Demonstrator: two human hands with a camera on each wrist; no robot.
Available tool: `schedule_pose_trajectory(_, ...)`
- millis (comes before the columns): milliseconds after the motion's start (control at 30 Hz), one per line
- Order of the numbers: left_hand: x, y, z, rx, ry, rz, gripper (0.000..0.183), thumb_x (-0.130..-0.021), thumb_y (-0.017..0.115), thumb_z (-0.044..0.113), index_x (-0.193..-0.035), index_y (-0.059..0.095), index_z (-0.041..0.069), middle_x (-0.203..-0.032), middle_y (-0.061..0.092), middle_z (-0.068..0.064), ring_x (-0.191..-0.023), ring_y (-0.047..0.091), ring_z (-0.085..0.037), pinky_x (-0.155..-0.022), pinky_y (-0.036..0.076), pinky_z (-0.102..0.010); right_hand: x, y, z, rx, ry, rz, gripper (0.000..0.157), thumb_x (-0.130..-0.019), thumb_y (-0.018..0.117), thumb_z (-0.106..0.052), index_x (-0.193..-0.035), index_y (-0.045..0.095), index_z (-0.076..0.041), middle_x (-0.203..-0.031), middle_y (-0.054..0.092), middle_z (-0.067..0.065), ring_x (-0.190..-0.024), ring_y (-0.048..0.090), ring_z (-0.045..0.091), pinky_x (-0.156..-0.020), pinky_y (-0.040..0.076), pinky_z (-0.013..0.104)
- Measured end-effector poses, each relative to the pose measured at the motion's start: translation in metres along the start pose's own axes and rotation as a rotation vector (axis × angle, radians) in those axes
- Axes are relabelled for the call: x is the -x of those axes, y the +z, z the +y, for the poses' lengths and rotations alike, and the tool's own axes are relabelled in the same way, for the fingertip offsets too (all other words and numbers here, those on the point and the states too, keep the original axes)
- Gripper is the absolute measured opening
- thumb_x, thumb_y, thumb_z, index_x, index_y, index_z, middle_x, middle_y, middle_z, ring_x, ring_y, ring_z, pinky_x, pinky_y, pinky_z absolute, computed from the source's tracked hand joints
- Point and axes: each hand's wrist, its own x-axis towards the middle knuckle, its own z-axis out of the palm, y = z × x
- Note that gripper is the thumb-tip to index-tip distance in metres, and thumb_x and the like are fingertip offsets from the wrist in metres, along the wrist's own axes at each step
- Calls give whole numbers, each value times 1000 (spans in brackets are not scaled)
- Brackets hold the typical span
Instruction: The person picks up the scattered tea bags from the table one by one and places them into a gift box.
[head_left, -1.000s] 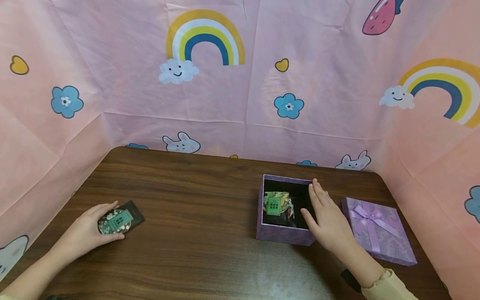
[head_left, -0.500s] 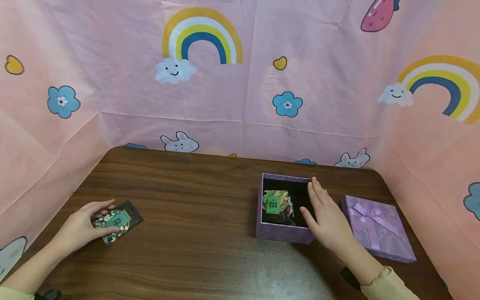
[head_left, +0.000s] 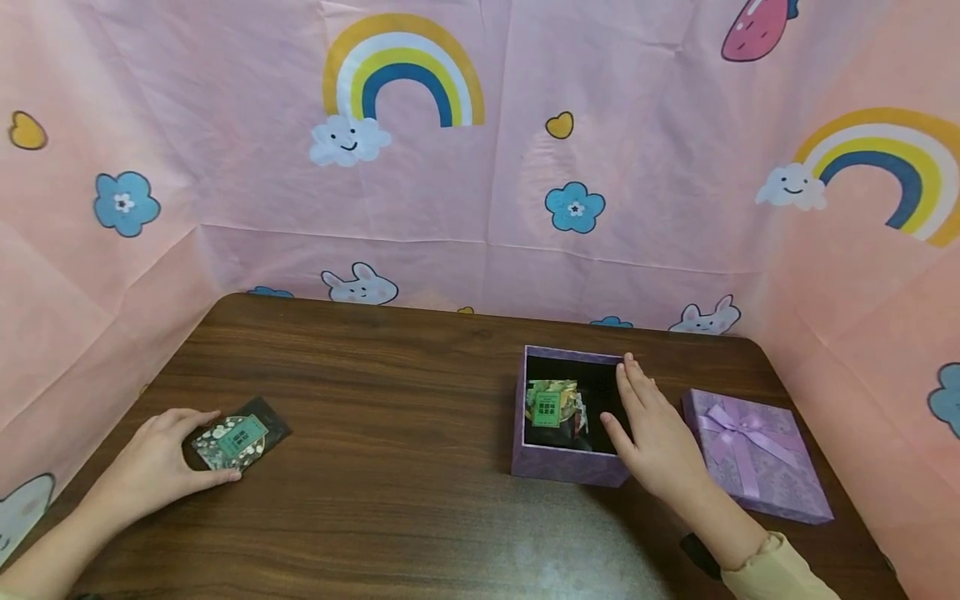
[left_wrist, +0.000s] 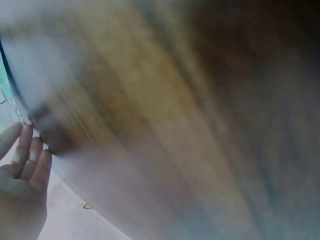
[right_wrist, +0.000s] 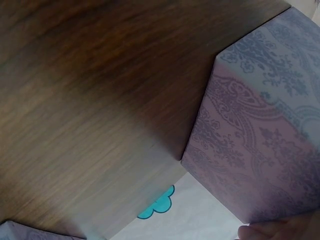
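Note:
In the head view, my left hand (head_left: 153, 462) holds a flat dark sachet (head_left: 240, 437) with a green label and a white-flower print, thumb along its near edge and fingers at its far side. The left wrist view shows the fingertips at the sachet's edge (left_wrist: 7, 82). My right hand (head_left: 663, 437) rests with straight fingers along the right rim of a lidless purple box (head_left: 570, 467), its thumb over the opening. Inside the box, at its left, stands a green-labelled sachet (head_left: 551, 408) with others partly hidden behind it. The right wrist view shows the box's patterned wall (right_wrist: 240, 130).
To the right of the box lies its purple lid (head_left: 757, 492) with a ribbon bow. The dark wooden table (head_left: 375, 467) meets a pink printed cloth (head_left: 247, 192) at the back and sides.
My left fingers have shifted their hold on the sachet, thumb passing over its face and back to its near edge; the sachet has turned slightly. Right hand and box have stayed put.

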Motion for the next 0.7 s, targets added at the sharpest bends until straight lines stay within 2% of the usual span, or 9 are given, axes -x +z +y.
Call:
schedule_pose_trajectory(133,-2,-1,0,13,-13,0,91,-57,104,41,-124,69,-9,-121,63,-35,-109,55,-60,-89,44,-72,0,-2,-1,-1,9,-14,74,-108,59,-32,-164,29,6,-176,21,24,-159,31,46,-125,32,65)
schedule_pose_trajectory(233,-3,-2,-2,54,-5,13,82,-57,105,35,-119,72,-6,-117,66,-32,-107,59,-55,-87,45,-67,0,-2,-1,-5,11,-19,74,-108,58,-33,-164,28,6,-176,20,24,-159,31,46,-125,32,65)
schedule_pose_trajectory(267,-4,-3,-3,68,-8,15,79,-57,105,34,-118,73,-5,-117,67,-31,-105,62,-49,-87,48,-60,0,-2,-1,-4,10,-18,74,-108,58,-33,-164,29,6,-175,20,24,-158,32,47,-124,32,65)
schedule_pose_trajectory(333,-5,-4,-4,106,-20,21,70,-60,105,30,-116,75,0,-115,71,-26,-100,67,-23,-84,52,-42,0,-2,-1,-4,13,-18,75,-108,58,-33,-164,29,6,-175,21,25,-158,32,47,-124,33,66)
schedule_pose_trajectory(433,-9,-7,-3,158,-38,14,56,-68,102,25,-115,76,7,-110,76,-20,-89,55,14,-72,48,-18,0,-2,0,-4,19,-24,75,-108,58,-33,-164,29,6,-175,21,24,-157,32,48,-124,33,66)
schedule_pose_trajectory(500,-12,-9,1,193,-43,10,49,-73,99,20,-115,76,8,-106,78,-18,-85,48,25,-67,47,-11,0,-2,0,-7,25,-33,76,-108,58,-34,-165,28,6,-176,20,24,-158,32,48,-124,32,65)
schedule_pose_trajectory(700,-26,-6,17,262,-33,14,37,-82,91,6,-116,76,5,-94,76,-14,-76,58,18,-63,53,-15,1,-2,-1,-7,30,-45,76,-107,58,-34,-165,28,6,-176,19,23,-159,30,46,-125,32,65)
